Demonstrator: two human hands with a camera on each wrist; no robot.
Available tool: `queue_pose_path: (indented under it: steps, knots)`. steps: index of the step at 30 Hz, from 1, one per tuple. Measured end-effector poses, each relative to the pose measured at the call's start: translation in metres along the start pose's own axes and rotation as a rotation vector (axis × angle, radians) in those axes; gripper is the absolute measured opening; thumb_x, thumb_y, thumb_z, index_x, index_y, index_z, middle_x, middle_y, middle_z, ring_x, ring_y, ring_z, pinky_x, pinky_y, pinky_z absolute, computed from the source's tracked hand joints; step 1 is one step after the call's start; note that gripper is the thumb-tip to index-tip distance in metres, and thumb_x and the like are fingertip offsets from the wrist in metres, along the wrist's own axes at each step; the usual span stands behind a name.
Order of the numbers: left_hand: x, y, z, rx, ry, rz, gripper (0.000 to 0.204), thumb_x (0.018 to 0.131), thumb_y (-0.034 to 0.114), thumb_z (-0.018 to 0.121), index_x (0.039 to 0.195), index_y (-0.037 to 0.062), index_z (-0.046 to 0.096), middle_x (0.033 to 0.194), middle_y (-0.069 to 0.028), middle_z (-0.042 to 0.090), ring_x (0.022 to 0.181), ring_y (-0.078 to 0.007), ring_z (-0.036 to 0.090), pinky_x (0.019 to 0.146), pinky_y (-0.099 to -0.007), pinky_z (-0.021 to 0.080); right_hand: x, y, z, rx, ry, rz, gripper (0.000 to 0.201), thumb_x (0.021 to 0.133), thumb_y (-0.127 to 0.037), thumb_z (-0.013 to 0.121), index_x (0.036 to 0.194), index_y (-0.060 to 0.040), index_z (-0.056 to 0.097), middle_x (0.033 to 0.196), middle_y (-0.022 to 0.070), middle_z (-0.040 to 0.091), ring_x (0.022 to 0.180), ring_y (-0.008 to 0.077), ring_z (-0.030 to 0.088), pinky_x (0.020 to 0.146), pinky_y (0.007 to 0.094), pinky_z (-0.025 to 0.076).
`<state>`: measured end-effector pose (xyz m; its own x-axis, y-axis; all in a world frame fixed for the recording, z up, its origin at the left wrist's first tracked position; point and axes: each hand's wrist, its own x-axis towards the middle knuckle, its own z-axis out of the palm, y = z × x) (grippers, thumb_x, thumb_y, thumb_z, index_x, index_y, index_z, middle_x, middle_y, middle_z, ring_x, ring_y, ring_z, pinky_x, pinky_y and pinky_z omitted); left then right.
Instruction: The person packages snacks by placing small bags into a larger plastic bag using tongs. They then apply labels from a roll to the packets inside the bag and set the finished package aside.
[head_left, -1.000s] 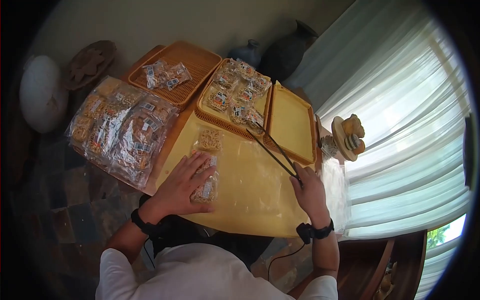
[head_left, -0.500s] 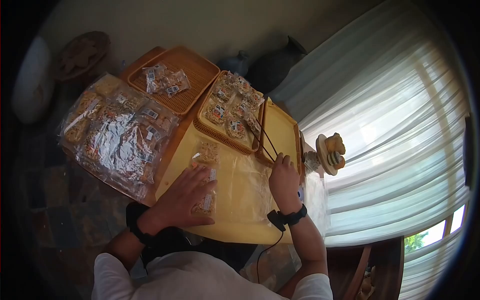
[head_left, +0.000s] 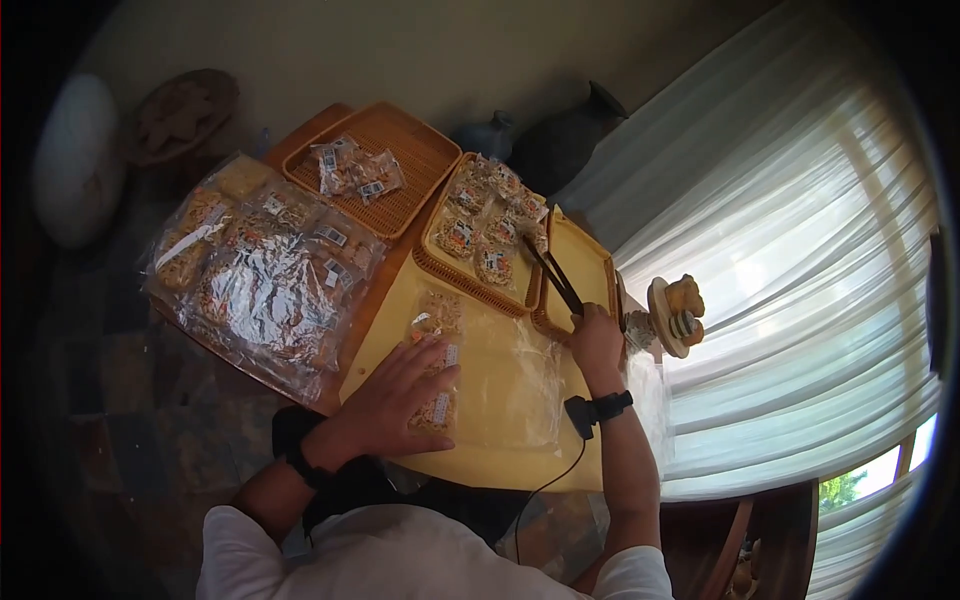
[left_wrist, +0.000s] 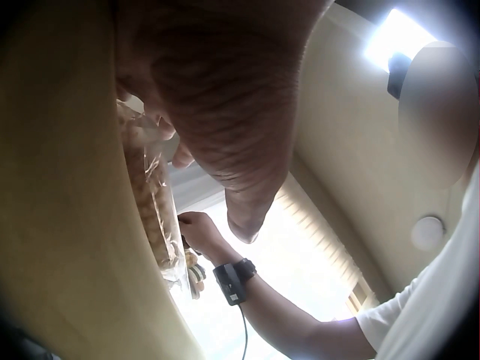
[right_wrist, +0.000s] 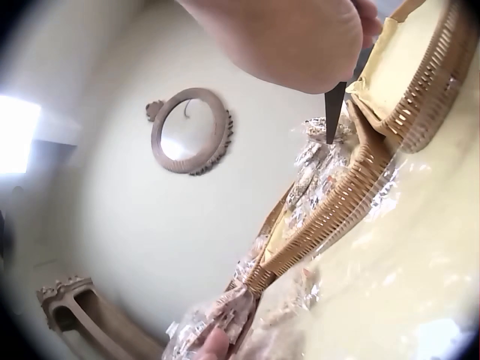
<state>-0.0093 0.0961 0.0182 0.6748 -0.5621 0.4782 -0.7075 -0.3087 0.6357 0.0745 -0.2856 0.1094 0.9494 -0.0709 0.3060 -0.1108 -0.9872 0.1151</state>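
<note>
My right hand [head_left: 597, 345] grips black tongs [head_left: 560, 285], whose arms stand close together. Their tips reach a clear snack packet [head_left: 537, 236] at the right side of the middle wicker basket [head_left: 470, 292]. In the right wrist view, one dark tong arm [right_wrist: 335, 112] points down over the shiny packets. Fingers spread, my left hand [head_left: 395, 395] lies over a column of noodle-like snack packets [head_left: 440, 318] on the yellow cloth, partly covering them. The left wrist view shows a packet's side [left_wrist: 154, 199] beyond the palm.
Behind, a wicker basket [head_left: 420, 205] holds a few packets. A yellow-lined basket [head_left: 590, 250] stands right of the middle one. A large clear bag [head_left: 265, 270] of packets lies at the left edge. A small stand with bread-like pieces [head_left: 660, 315] sits right, near the curtain.
The right hand moved in toward the middle basket, and the tongs, spread apart before, have narrowed at the packet on its right side. The left hand stays over its packets. The head view shifted slightly.
</note>
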Motion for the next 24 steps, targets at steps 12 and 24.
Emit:
queue_pose_path:
  steps: [12, 24]
  knots:
    - [0.003, 0.005, 0.001, 0.059, -0.103, -0.040, 0.100, 0.084, 0.067, 0.083, 0.161, 0.0107, 0.052, 0.173, -0.0242, 0.035, 0.162, -0.0471, 0.029, 0.132, -0.0600, 0.024, -0.027, 0.050, 0.000, 1.320, -0.475, 0.530, 0.022, 0.110, -0.022, 0.067, 0.103, -0.0016, 0.072, 0.080, 0.0037, 0.070, 0.062, 0.0112, 0.061, 0.058, 0.0276, 0.049]
    - [0.012, 0.012, 0.010, 0.159, -0.177, -0.078, 0.104, 0.078, 0.054, 0.091, 0.161, 0.0050, 0.049, 0.174, -0.0253, 0.035, 0.160, -0.0491, 0.031, 0.130, -0.0605, 0.024, -0.190, 0.090, -0.039, 1.611, -0.443, 0.602, 0.021, 0.108, -0.021, 0.066, 0.105, -0.0020, 0.073, 0.084, 0.0020, 0.071, 0.067, 0.0080, 0.063, 0.061, 0.0248, 0.049]
